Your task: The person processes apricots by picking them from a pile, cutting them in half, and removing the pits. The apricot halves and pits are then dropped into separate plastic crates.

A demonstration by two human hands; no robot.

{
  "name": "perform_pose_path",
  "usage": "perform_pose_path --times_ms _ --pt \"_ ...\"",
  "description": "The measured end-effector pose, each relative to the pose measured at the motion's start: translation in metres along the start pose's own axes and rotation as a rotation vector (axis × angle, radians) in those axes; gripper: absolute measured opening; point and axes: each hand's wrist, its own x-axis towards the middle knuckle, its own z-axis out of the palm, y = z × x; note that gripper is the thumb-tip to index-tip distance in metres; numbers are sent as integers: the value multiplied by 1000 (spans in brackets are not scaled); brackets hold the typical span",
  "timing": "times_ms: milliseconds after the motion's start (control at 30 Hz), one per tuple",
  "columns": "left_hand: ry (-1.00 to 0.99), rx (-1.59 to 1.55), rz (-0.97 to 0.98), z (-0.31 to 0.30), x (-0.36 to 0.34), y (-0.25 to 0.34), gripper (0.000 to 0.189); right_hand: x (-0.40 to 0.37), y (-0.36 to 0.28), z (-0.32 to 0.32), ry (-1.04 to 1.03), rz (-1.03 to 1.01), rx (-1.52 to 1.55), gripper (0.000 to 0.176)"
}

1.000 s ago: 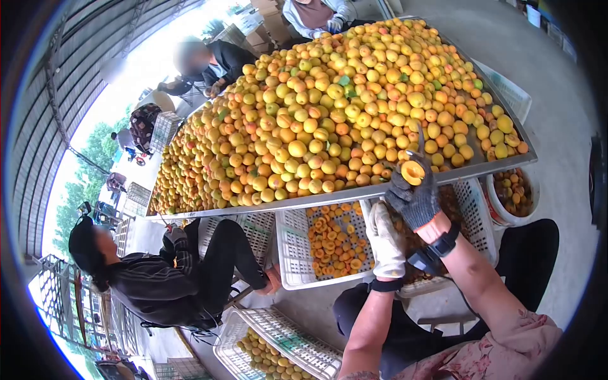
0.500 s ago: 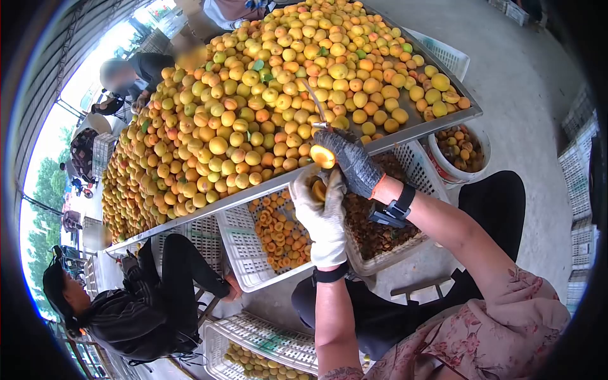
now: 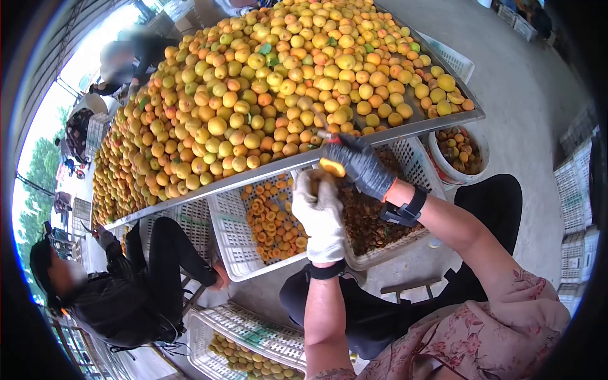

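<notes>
My right hand (image 3: 364,166), in a dark grey glove, is closed around a thin curved knife (image 3: 320,117) whose blade points away from me over the table edge. An apricot half (image 3: 332,167) is pinched in the same hand, its orange cut flesh showing. Close below it is my left hand (image 3: 320,212), in a white glove with fingers curled together; what lies inside them is hidden. Both hands hover over two white crates. One holds apricot halves (image 3: 273,218), the other a dark heap of pits and scraps (image 3: 373,228).
A metal-rimmed table (image 3: 411,130) bears a large pile of whole apricots (image 3: 253,95). A white bucket of fruit (image 3: 459,152) stands at right. At left sits a co-worker in black (image 3: 120,297); another person is across the table. A crate of fruit (image 3: 253,354) stands below.
The apricot half at my right hand has tilted and moved slightly down and right. My left fingers have curled in, hiding the fruit seen in them before. The view has shifted slightly.
</notes>
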Motion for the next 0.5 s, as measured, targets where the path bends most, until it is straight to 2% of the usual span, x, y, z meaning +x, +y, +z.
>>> perform_pose_path --times_ms 33,67,100,133,167,200,233,267,333,367,400,433,467,500 --pt "56 -89 -42 -5 7 -10 4 0 -1 2 -36 43 283 15" --pt "111 -177 -81 -11 13 -18 4 -1 -6 3 -5 93 273 18" --pt "161 -238 -210 -14 15 -11 4 -1 -13 6 -8 118 286 18" --pt "105 -137 -162 -23 16 -17 11 -1 -18 10 -9 142 302 19" --pt "70 -205 -289 -26 14 -15 18 2 -22 18 -17 147 298 19" --pt "34 -272 -418 -30 11 -12 25 5 -23 29 -40 53 177 19" --pt "-129 -233 -364 -36 8 -17 38 7 -27 42 -60 -40 57 19" --pt "-64 -465 -536 -30 5 -23 46 10 -33 55 -151 25 67 23" --pt "-78 -691 -638 -28 6 -9 51 28 -31 71 -324 -136 -485 29" --pt "-122 -757 -699 -37 12 -27 54 30 -27 74 -301 -349 -662 29" --pt "-93 -765 -572 -37 9 -22 55 32 -27 79 -285 -575 -840 29" --pt "-101 -804 -560 -40 11 -20 56 31 -31 78 -306 -489 -817 27" --pt "-109 -845 -541 -43 14 -18 56 24 -39 73 -319 -439 -960 28" --pt "-106 -853 -526 -44 17 -18 56 17 -36 61 -392 -513 -1064 29"
